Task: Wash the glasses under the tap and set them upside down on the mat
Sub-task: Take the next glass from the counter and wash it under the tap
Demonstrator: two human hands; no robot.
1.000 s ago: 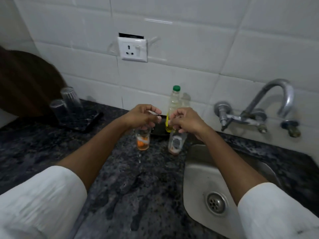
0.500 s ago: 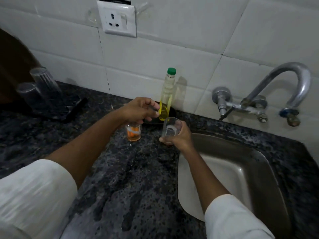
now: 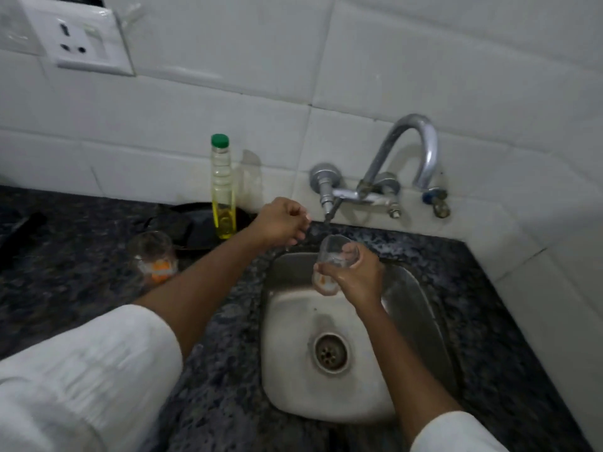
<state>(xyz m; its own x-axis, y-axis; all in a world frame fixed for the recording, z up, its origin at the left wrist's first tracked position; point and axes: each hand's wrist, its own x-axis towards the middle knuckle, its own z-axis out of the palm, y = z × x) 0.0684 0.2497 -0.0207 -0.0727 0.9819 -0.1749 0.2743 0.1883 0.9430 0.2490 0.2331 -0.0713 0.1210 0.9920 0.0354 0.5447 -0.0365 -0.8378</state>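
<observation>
Glass held over sink, tap valve not yet opened

The right hand (image 3: 354, 275) is clamped around a clear drinking glass (image 3: 331, 261) above the steel sink (image 3: 421, 298), mouth tilted toward the curved tap (image 3: 412, 138). The left hand (image 3: 282, 223), fingers curled and holding nothing, hangs near the tap's lever (image 3: 331, 210). Risk: a wet glass may slip from a one-hand grip and strike the basin; a sudden full flow may splash the desk (image 3: 81, 282). A second glass (image 3: 151, 256) with orange residue stands unwashed beside the oil bottle (image 3: 223, 190); the mat is not identifiable.
</observation>
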